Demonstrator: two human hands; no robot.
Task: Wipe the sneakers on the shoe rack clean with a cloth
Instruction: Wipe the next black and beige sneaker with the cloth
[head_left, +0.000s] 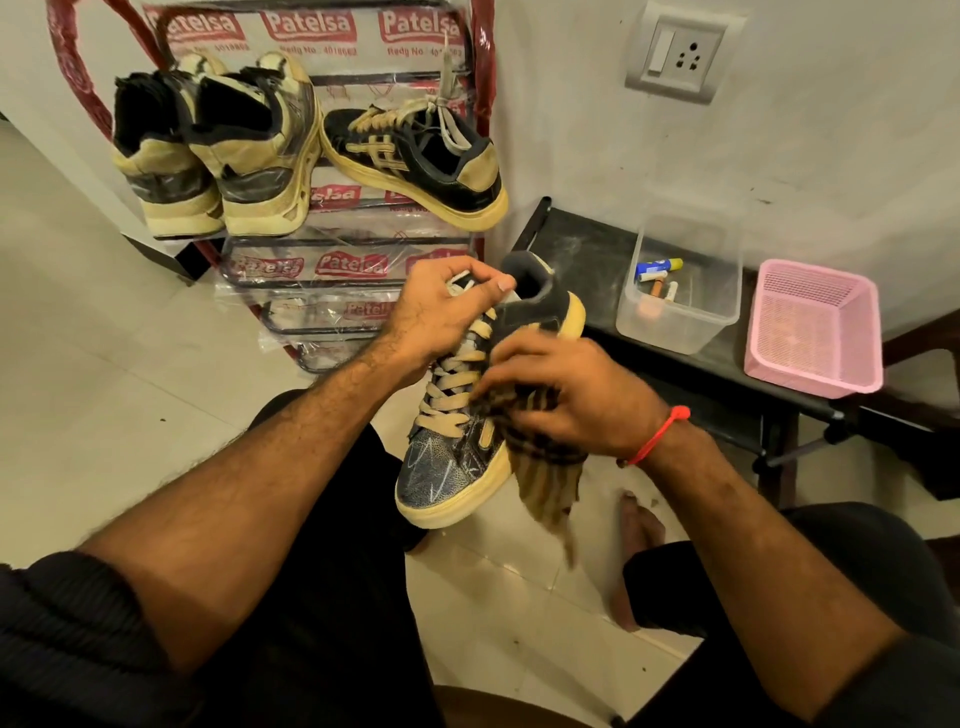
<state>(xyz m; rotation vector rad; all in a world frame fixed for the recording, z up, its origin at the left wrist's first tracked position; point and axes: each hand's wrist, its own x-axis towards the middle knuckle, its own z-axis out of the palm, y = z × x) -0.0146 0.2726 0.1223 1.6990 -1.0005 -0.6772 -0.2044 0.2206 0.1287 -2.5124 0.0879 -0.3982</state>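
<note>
In the middle of the frame a black low-top sneaker with a cream sole and cream laces is held in the air above the tiled floor, toe pointing toward the lower edge of the frame and heel collar up. The left hand grips it at the tongue and upper laces, fingers curled into the opening. The right hand presses a brown checked cloth against the shoe's right side, fingers curled round the fabric, and the cloth's loose end hangs below the sole; it looks motion-blurred. A red thread bracelet circles the right wrist. In the upper middle stands the shoe rack, a red and black frame wrapped in printed plastic film. Its upper shelf carries the matching black sneaker, tilted with its toe toward the upper left, and, just beside it to the left, a pair of beige and black high-tops with heels toward the camera. At the right a dark worktop holds a clear plastic container with a few small items inside and, near it, a pink mesh basket. On the wall in the upper right is a switch and socket plate. A bare foot rests on the floor below the cloth.
</note>
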